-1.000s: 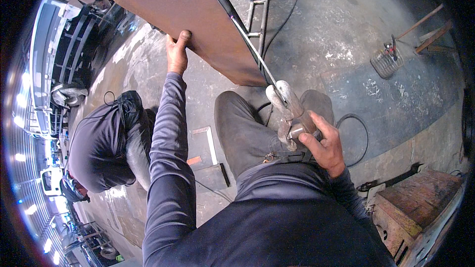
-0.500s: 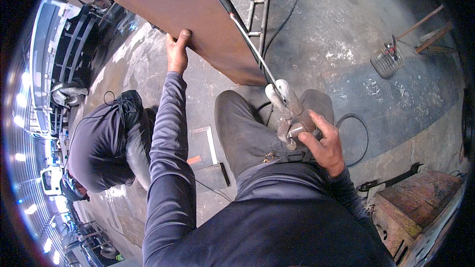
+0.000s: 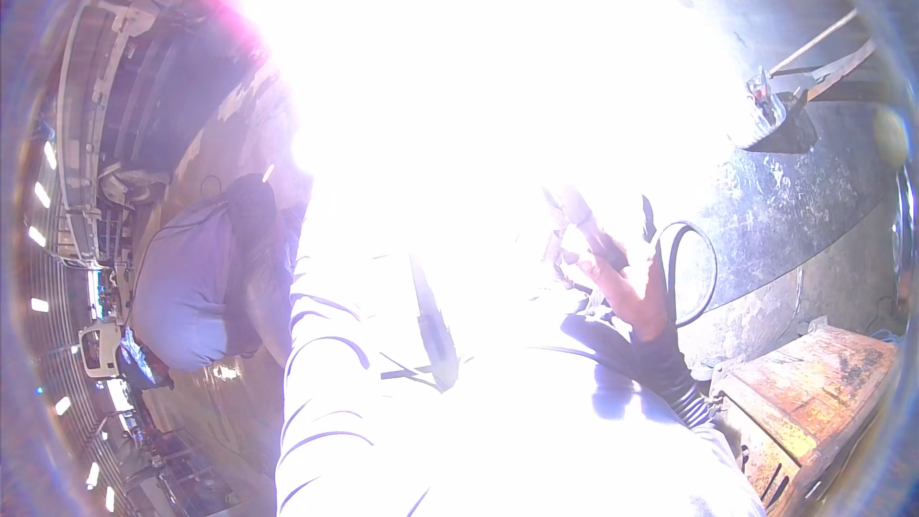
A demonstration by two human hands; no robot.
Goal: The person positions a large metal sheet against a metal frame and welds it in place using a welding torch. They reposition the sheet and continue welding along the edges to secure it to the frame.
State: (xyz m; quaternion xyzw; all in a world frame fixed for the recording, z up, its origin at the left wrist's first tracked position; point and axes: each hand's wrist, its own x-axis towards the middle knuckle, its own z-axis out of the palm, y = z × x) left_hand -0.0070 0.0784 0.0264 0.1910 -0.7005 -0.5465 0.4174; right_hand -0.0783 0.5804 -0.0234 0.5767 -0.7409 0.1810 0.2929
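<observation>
A white glare washes out the centre and top, hiding the rusty plate, the rod's tip and my left hand; only faint folds of my left sleeve (image 3: 325, 354) show. My right hand (image 3: 627, 292) is closed on the rod holder (image 3: 584, 230) over my lap; its handle and wrapping are partly lost in the brightness.
A crouching co-worker (image 3: 191, 282) is at my left, near a vehicle body (image 3: 96, 134). At right are a wire-and-metal item with a red part (image 3: 761, 96), a dark metal sheet (image 3: 795, 211) on the floor, a cable loop (image 3: 708, 278) and a rusty box-like steel piece (image 3: 795, 383).
An intense flash of light has appeared at the rod's tip against the plate, whiting out most of the view. My right hand stays in about the same place on the holder.
</observation>
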